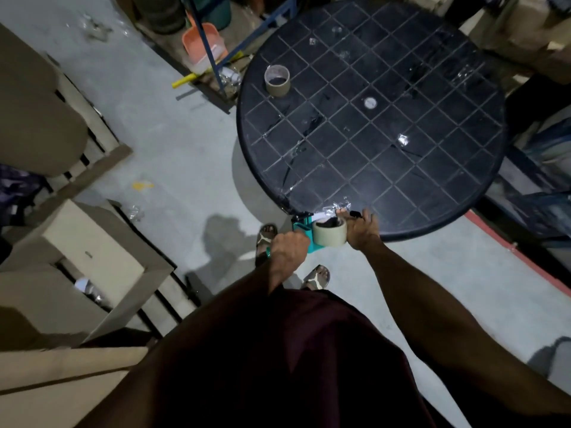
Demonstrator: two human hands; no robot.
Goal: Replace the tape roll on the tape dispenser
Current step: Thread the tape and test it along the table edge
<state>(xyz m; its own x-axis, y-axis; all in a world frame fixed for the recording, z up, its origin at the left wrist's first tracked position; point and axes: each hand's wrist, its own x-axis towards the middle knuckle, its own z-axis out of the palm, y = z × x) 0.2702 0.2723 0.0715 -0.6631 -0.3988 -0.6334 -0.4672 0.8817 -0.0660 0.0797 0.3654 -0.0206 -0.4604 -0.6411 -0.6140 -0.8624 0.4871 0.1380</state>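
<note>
1. Dark clothing fills the lower frame; both arms reach forward from it toward the round black table (432, 149).
2. Left hand (289, 247) is wrapped around the handle of the teal tape dispenser (304, 231), held at the table's near edge.
3. Right hand (360, 230) clasps the fresh tape roll (329, 236), which appears seated on the dispenser.
4. An empty core (277, 81) stands on the table's far side, well apart.
5. Likely step: threading. Next, the tape's free end needs drawing toward the cutter.
</note>
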